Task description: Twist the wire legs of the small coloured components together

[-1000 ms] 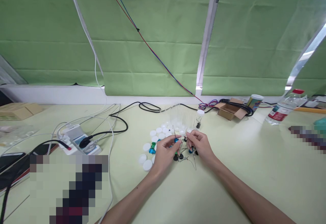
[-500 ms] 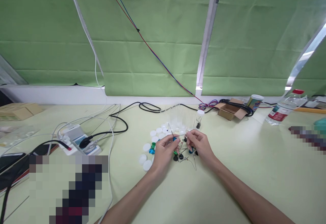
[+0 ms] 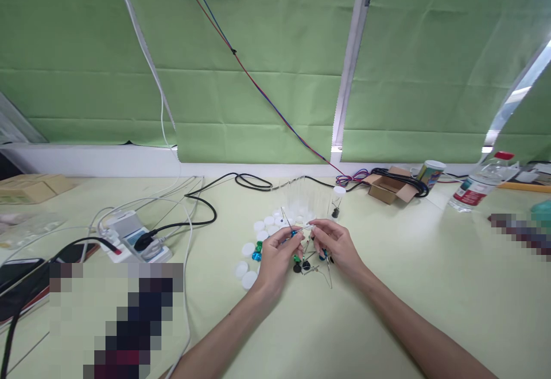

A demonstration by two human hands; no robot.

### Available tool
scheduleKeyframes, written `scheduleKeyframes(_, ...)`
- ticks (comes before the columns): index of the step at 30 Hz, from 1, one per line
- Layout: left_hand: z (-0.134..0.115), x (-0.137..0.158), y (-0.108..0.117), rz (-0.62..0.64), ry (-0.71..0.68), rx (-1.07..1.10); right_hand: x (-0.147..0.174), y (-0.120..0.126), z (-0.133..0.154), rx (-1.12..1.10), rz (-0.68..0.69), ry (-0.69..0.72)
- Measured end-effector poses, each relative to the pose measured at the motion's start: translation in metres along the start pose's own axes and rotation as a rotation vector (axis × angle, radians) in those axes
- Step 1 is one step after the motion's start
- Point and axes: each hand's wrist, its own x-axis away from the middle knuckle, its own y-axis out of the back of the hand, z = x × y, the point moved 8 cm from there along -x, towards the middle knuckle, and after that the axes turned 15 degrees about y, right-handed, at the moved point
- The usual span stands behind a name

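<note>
My left hand (image 3: 278,255) is closed in a pinch on a thin bent metal wire piece with a blue knob (image 3: 294,233). One arm of that piece sticks up past the fingertips with a small dark bead on it. My right hand (image 3: 338,246) is closed too, its fingertips at the right end of the wire, close to the left fingers. Under the hands lie more wire pieces (image 3: 330,278) with black knobs (image 3: 297,267) and green knobs. Left of my left hand are blue and green knobs (image 3: 257,256). Fingers partly hide the pile.
Several white round caps (image 3: 248,279) lie left of and behind the hands. Clear tubes (image 3: 307,198) stand behind, beside a capped tube (image 3: 338,198). Farther right are a small cardboard box (image 3: 385,189), a can (image 3: 430,173) and a water bottle (image 3: 471,189). A power strip (image 3: 133,241) with cables sits left.
My right fingertips have shifted slightly left, closer to the left hand. The wire piece's upright arm has tipped a little to the left. My left hand has barely moved.
</note>
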Motion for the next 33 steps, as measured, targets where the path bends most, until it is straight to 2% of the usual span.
scheduleKeyframes(33, -0.0052, 0.0015, -0.0039, -0.031, -0.077, -0.181, 0.0004, 0.0062, -0.0031, 0.004, -0.098, -0.066)
